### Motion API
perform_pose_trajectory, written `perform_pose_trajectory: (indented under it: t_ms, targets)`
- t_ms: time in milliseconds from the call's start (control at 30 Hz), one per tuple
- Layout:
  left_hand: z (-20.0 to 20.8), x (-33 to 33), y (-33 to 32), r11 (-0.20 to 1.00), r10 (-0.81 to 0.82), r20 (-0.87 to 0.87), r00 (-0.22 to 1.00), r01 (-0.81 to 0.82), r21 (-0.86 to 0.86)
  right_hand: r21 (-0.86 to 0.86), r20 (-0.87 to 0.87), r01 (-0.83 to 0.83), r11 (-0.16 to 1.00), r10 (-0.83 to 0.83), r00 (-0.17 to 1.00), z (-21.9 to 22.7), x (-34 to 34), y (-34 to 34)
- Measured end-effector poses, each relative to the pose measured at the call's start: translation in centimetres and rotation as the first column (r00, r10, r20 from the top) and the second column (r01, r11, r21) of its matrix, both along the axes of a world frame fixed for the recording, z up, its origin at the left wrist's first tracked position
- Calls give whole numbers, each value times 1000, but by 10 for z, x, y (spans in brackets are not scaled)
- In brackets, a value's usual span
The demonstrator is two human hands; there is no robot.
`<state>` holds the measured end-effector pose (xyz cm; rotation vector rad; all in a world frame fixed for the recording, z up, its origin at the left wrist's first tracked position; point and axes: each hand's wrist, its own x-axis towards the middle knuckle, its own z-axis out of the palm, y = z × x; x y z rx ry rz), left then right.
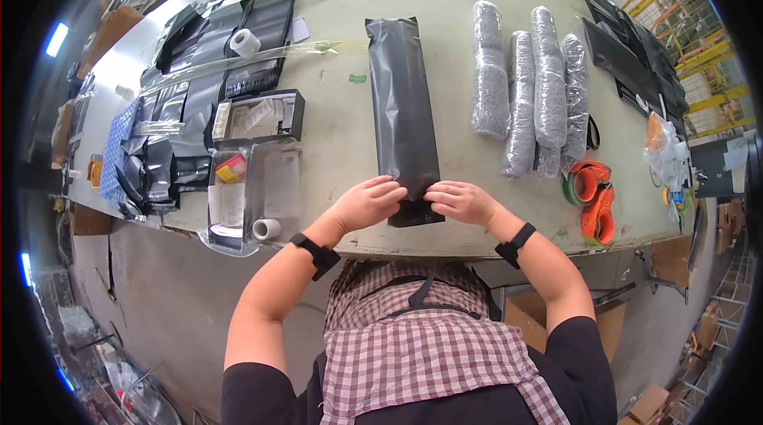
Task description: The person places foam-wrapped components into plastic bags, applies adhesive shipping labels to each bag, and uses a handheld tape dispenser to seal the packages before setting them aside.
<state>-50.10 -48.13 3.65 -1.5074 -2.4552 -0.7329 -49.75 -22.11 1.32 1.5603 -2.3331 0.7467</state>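
Observation:
A long black plastic mailing bag (404, 99) lies lengthwise on the table in front of me, its near end close to the table edge. At that end my left hand (371, 201) pinches the bag's left side, fingers bent. My right hand (461, 202) grips the right side of the same end, fingertips pressed together on the plastic. The bag looks filled out by something long inside, which is hidden. To the right lie several long grey rolls in clear wrap (518, 99), side by side.
Two orange tape dispensers (598, 217) sit near the right front edge. At left are black bags in stacks (195, 99), a white label roll (245, 43), a black box of papers (258, 117) and a clear tray (278, 187). More black bags (624, 63) lie far right.

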Motion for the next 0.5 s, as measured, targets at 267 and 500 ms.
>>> perform_pose_trajectory:
  t_ms: [267, 500]
  targets:
    - [126, -39, 28, 673, 402, -56, 914, -253, 695, -525, 150, 301, 796, -261, 954, 126, -28, -24]
    - [135, -49, 38, 615, 505, -55, 861, -314, 723, -629, 110, 446, 637, -495, 862, 149, -37, -42]
